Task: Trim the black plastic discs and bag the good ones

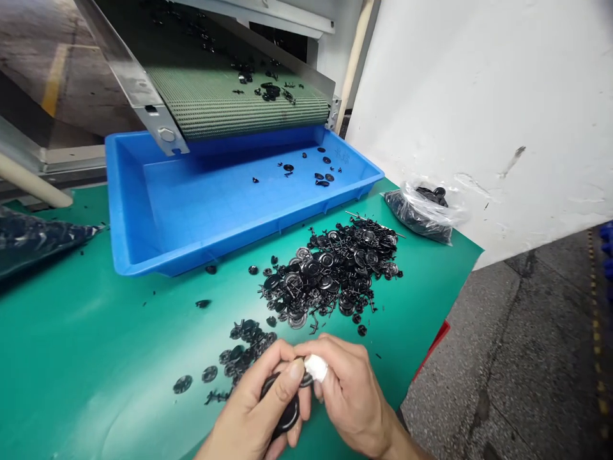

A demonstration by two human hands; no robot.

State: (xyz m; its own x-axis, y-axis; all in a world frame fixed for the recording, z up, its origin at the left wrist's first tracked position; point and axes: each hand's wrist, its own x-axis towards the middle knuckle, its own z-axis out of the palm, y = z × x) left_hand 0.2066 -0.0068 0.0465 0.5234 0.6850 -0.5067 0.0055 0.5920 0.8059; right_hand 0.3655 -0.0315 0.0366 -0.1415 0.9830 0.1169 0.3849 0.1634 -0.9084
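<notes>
My left hand [263,402] is closed around round black plastic parts [287,415], gripped between thumb and fingers at the bottom middle. Close against it, my right hand [349,390] pinches the edge of a smaller black disc [305,378]. A white wrapping [316,368] covers a fingertip of the right hand. Just beyond the hands lies a big heap of black plastic parts [330,268], with discs and thin branched pieces mixed together. A smaller group of black discs [244,348] lies beside my left hand, partly hidden by it.
A blue tray [201,252] with a few black parts stands under a green conveyor belt [249,115] carrying more parts. A clear plastic bag [421,214] of black parts sits at the right, another dark bag [38,243] at the left. The green table [445,268] ends at the right.
</notes>
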